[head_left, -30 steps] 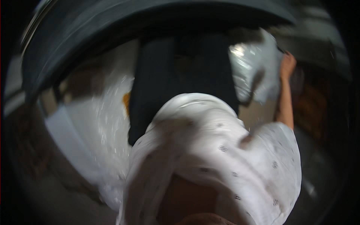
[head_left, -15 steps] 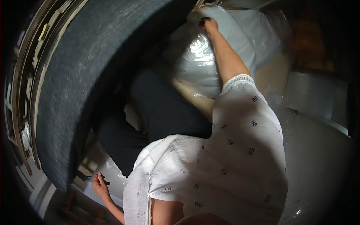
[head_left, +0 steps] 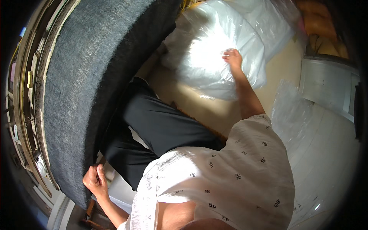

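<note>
A large clear plastic bag [head_left: 249, 46] with pale contents lies at the top centre, brightly lit. My right hand [head_left: 234, 59] is over this bag, fingers apart and slightly bent, with nothing visible in them. At the lower left, my left hand [head_left: 96, 180] is closed with its thumb up, beside the lower edge of a thick grey fuzzy cloth [head_left: 73, 96]. Whether it grips the cloth edge or something small is hidden. The cloth is draped in a long curve along the left.
Wooden and metal strips [head_left: 28, 96] run along the cloth's far left side. Dark trousers [head_left: 165, 122] cover my bent legs in the middle. A pale metal box [head_left: 326, 84] stands at the right, near a crumpled clear plastic sheet [head_left: 287, 107] on the floor.
My right hand has come back nearer from the bag's far end, and the dark thing at its fingers no longer shows. My left hand has moved up and left to the cloth.
</note>
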The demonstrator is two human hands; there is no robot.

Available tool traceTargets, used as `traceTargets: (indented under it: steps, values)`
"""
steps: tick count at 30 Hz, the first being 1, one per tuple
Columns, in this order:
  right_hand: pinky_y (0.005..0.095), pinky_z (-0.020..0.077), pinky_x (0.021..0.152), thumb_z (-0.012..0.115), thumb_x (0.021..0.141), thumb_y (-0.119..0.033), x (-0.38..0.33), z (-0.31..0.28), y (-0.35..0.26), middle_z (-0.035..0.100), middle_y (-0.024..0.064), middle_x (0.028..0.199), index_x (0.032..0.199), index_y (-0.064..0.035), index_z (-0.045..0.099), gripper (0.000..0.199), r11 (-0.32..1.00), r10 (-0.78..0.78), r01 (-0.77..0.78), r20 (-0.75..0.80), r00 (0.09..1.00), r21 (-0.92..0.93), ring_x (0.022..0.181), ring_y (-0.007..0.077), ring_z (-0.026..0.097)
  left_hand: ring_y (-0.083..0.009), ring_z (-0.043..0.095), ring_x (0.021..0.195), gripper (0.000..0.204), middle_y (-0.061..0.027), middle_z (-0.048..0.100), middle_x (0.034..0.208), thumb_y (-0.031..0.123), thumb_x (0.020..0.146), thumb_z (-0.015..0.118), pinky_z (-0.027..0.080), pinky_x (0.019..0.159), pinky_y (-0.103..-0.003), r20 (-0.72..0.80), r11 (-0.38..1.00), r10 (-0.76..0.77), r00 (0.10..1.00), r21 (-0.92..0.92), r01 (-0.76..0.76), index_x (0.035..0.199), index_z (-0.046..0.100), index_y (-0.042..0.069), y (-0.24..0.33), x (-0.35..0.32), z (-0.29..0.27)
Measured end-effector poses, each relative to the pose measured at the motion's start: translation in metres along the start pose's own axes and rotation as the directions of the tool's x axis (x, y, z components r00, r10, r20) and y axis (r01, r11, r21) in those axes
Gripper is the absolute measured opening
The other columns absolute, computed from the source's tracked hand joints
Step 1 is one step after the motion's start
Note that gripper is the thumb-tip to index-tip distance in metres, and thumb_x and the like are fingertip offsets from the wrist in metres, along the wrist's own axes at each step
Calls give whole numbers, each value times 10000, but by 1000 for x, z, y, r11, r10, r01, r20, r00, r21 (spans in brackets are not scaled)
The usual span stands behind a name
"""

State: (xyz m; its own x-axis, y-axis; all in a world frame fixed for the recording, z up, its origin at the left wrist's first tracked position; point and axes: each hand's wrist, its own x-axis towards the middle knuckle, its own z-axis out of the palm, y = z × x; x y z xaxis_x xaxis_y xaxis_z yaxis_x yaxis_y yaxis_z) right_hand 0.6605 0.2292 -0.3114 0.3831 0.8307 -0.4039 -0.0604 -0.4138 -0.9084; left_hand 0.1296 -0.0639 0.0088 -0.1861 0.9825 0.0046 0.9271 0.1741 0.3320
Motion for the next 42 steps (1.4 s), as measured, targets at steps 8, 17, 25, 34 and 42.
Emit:
traceTargets:
  steps: [8,17,25,34,42]
  values:
    - [270,459,684,425,909,-187,-38,-25,-110,535,66,1006,1133,-66,469,258,896,-170,258,-258,951,362,809,151,522,-133,553,471,98,-85,597,634,33,802,565,395,446,-241,-98,887,267,959,-363,-285,723,601,-11,102,95,22]
    - [210,427,656,465,873,-98,-237,132,-219,539,-29,867,1071,-79,509,203,822,-562,232,674,478,521,787,53,496,-250,342,1270,956,-153,350,1370,192,674,779,262,1050,-361,17,303,424,905,-945,-124,1401,173,61,215,132,74]
    - [360,456,695,527,772,-201,-220,253,-414,594,145,796,923,-51,624,234,204,-938,900,340,67,386,730,234,576,-79,500,713,323,-14,596,903,231,825,624,405,673,-230,150,649,245,958,-759,-48,1068,580,22,127,131,26]
    - [564,296,935,475,827,-473,-193,297,-364,399,142,1295,1160,-220,544,424,44,-708,991,696,120,-126,1187,375,371,-144,516,1050,434,-114,570,1139,305,922,493,354,944,-278,-307,628,-493,814,-773,89,1237,496,6,-192,15,-129]
    - [442,364,932,446,902,-374,-146,260,-301,492,128,1201,1154,-106,516,375,-328,-745,933,649,-156,-152,1126,238,450,-303,525,1058,379,-90,491,1245,236,854,561,438,857,-381,-536,124,-267,801,805,580,1219,503,151,-355,-178,-253]
